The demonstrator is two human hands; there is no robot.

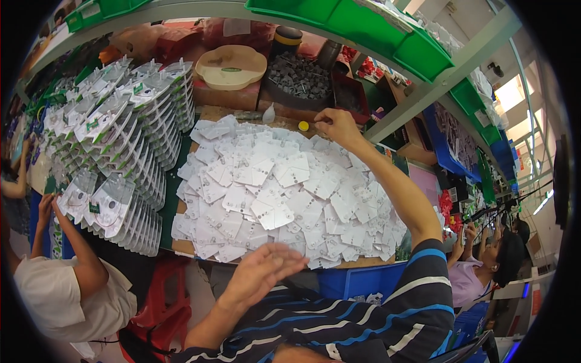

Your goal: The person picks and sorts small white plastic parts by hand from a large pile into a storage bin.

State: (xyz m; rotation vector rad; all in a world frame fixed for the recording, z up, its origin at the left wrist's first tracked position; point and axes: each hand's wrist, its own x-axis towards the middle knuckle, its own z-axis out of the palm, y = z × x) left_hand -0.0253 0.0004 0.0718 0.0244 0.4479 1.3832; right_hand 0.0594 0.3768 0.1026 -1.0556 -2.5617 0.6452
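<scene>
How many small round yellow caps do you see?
1: the small round yellow cap beside the right hand, at the far edge of the white flat pieces. More may be hidden.

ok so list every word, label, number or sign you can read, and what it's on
None can be read.
Green rectangular labels on stacked white-and-clear plastic parts: too small.
Green oval label in cream scalloped plastic tray: too blurred.
Small grey marks on flat white pieces: too small to tell.
</scene>
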